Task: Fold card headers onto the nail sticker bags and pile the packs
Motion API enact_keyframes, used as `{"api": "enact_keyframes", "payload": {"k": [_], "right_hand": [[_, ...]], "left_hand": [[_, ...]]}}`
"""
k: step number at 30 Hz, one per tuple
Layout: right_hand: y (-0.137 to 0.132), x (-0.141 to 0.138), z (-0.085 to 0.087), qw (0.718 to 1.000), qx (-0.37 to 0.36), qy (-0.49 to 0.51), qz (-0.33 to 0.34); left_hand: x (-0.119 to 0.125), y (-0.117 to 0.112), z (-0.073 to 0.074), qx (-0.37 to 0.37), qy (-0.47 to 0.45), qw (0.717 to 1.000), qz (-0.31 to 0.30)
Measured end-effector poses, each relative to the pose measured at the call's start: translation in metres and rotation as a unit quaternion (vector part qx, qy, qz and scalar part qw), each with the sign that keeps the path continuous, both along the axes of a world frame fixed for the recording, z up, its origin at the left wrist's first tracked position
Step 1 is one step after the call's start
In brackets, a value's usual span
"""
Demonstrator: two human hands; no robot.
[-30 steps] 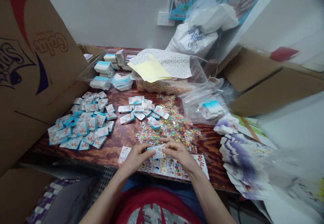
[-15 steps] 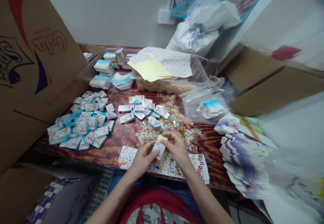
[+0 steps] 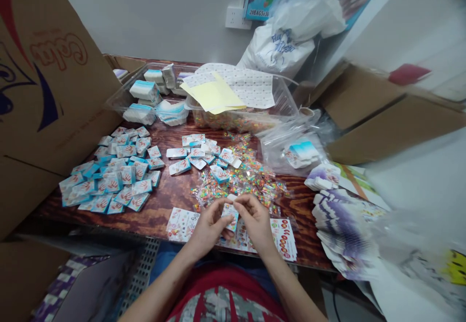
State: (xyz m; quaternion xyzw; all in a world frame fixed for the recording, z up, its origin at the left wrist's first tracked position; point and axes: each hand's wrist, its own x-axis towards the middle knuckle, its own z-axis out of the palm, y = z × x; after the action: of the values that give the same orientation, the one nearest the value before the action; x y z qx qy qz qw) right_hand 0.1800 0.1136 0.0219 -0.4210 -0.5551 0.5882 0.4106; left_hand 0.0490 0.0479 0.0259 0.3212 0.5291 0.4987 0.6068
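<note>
Between my two hands is a small printed paper box (image 3: 229, 214), white and light blue, with its white end flap pointing away from me. My left hand (image 3: 211, 222) grips its left side, thumb across the printed face. At the flap end, the thumb and fingers of my right hand (image 3: 253, 213) pinch the box's upper right part. Directly below lie sticker sheets (image 3: 180, 222) along the table's front edge. Just beyond my hands spread small clear packets of colourful candy (image 3: 243, 179). A loose group of similar little boxes (image 3: 198, 152) lies behind, left of the candy.
A large pile of small boxes (image 3: 116, 176) covers the table's left side, beside a tall carton (image 3: 54, 94). Clear plastic trays (image 3: 284, 96) stand at the back, with a yellow sheet (image 3: 211, 94) on top. Purple-white flat cartons (image 3: 342, 230) lie at the right.
The box in my hands has tipped to a more upright angle, and my right fingers have shifted over its flap end. The whole view has moved slightly.
</note>
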Motion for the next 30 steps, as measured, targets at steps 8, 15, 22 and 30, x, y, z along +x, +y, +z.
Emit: {"api": "enact_keyframes", "payload": {"k": [8, 15, 22, 30], "right_hand": [[0.001, 0.002, 0.010, 0.998, 0.021, -0.018, 0.053], [0.007, 0.006, 0.006, 0.996, -0.093, 0.012, 0.007], [0.000, 0.008, 0.003, 0.996, -0.084, 0.025, -0.006], [-0.011, 0.010, -0.009, 0.985, -0.148, 0.062, -0.069]], "left_hand": [[0.004, 0.000, 0.000, 0.003, -0.013, 0.998, 0.062], [0.004, -0.001, 0.000, -0.005, 0.044, 0.999, 0.011], [0.010, -0.007, 0.000, 0.002, 0.019, 0.999, 0.030], [0.017, -0.016, 0.000, 0.017, 0.039, 0.999, -0.018]]}}
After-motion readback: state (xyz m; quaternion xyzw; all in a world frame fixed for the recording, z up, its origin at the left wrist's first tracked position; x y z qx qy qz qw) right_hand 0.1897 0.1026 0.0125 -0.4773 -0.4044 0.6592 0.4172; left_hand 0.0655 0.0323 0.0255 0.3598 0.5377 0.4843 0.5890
